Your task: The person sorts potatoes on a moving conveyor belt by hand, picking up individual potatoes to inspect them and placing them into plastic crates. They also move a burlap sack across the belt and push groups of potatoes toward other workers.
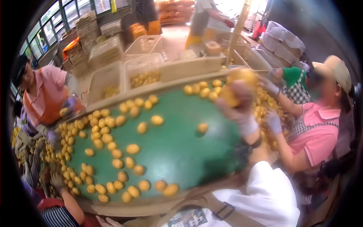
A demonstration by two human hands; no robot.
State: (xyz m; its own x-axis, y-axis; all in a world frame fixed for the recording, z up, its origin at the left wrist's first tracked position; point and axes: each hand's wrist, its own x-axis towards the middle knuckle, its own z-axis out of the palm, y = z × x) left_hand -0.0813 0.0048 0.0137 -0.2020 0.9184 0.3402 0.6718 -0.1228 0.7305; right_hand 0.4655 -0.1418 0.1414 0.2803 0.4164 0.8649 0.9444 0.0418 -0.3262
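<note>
My right hand (242, 108), in a pale glove and blurred by motion, is raised over the right part of the green belt (181, 151). Its fingers are closed around a yellow potato (230, 97); another yellow shape just above is smeared and overlaps it. Below this hand, a single potato (203, 128) lies apart on the belt. At the bottom edge of the view, only a sliver of my left hand (107, 222) appears, near the belt's front rail (124, 210). What that hand holds, if anything, is out of sight. Loose potatoes (117, 153) cover the left half.
On the right, a co-worker in pink (315, 128) reaches gloved hands into a potato heap (270, 108). Across the belt at left stands another person in pink (47, 90). Crates (141, 64), some with potatoes, line the far side. A striped sleeve (62, 216) is at lower left.
</note>
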